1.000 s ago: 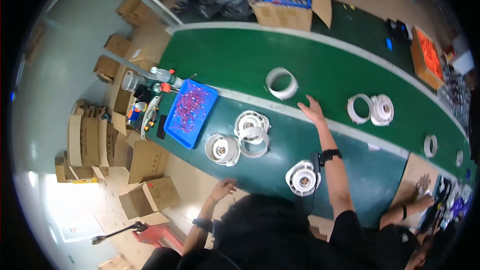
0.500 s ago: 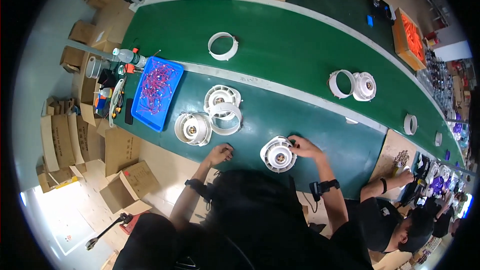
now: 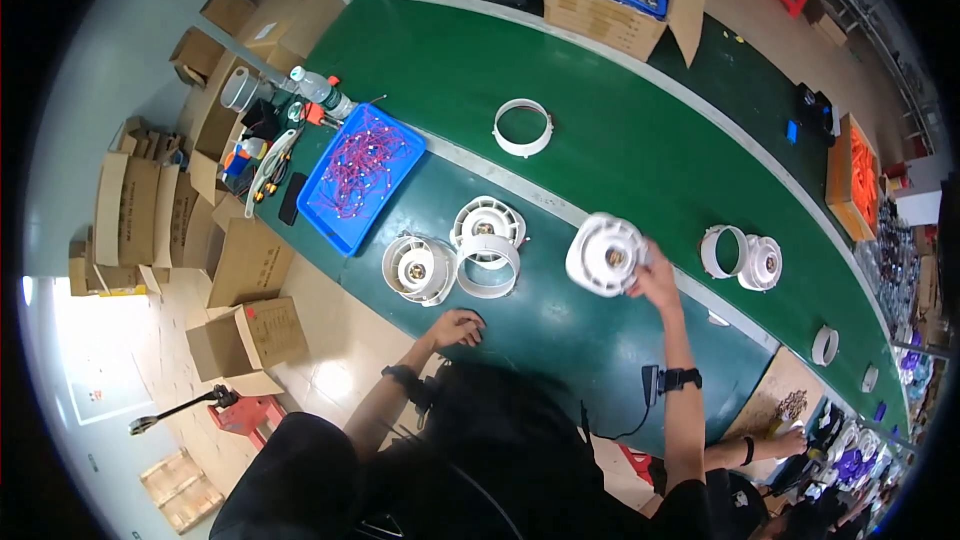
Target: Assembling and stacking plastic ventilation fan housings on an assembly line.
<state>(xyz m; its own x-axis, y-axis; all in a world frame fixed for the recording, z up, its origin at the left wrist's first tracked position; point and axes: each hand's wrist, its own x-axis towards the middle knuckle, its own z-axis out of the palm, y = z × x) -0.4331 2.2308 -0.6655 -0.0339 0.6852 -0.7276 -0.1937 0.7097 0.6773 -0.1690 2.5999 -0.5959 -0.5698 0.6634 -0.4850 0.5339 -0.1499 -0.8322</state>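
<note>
My right hand (image 3: 655,280) grips the edge of a white round fan housing (image 3: 606,254) with a brass-coloured centre. The housing is slightly blurred and is over the pale strip between the table and the green belt. My left hand (image 3: 456,328) rests near the table's front edge with fingers loosely bent and nothing visible in them. Ahead of it are two more white fan housings, one on the left (image 3: 417,270) and one behind (image 3: 488,227). A white plastic ring (image 3: 489,287) leans against the rear one.
A blue tray (image 3: 347,236) of red wires lies on the left, by a water bottle (image 3: 320,90). On the green belt stand a white ring (image 3: 523,128), another ring beside a housing (image 3: 762,263), and smaller rings at right. A co-worker's hand (image 3: 787,442) is at far right.
My right hand has lifted the fan housing and carried it forward and right, toward the belt. My left hand stays near the table edge. The whole view has shifted.
</note>
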